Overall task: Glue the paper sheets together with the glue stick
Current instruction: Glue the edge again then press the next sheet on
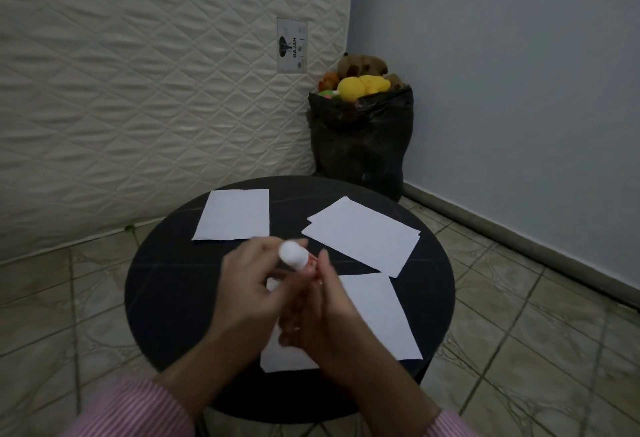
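Note:
Both hands meet over the middle of a round black table (166, 284). My left hand (252, 284) grips the white end of a glue stick (293, 254), which points up and away. My right hand (322, 312) holds the stick's lower, reddish part; motion blur hides the fingers' exact lie. One white paper sheet (235, 215) lies at the table's far left. A pair of overlapping sheets (363, 234) lies at the far right. A larger sheet (381, 315) lies under my hands, partly hidden.
An upright quilted mattress (138, 90) stands behind the table at the left. A black bag (360, 138) of soft toys sits in the corner by the blue wall. Tiled floor surrounds the table.

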